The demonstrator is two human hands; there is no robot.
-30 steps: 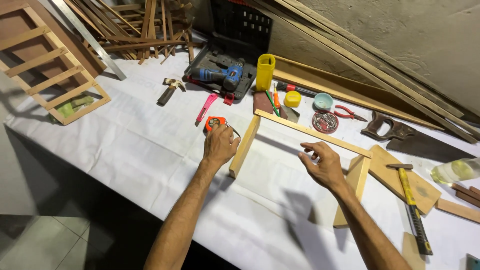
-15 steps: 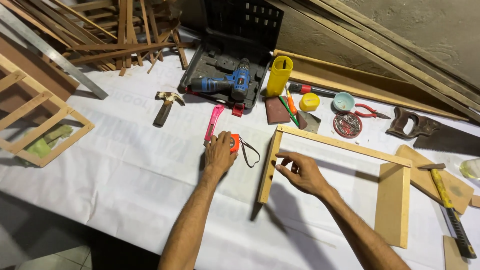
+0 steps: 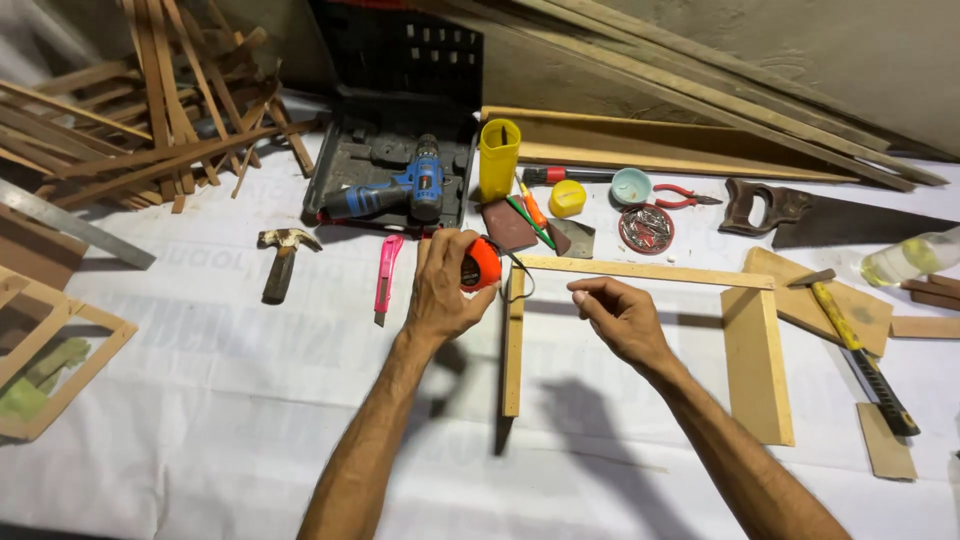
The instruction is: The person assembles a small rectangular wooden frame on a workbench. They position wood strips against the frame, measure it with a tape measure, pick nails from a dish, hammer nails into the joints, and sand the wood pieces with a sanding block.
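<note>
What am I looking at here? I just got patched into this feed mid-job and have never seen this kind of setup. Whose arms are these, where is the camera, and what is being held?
There is no machine here: these are a person's two bare arms, filmed by one camera worn on the head and looking down at a table under a white cover. The left hand grips an orange tape measure. The right hand is pinched, fingertips together, just below a wooden frame made of three strips; whether it holds the tape's end is too small to tell. Around them lie a pink utility knife, a hammer, a blue cordless drill in its open case, a yellow cup, a handsaw, red pliers and a round tin of nails. Loose wooden slats are piled at the far left.
</note>
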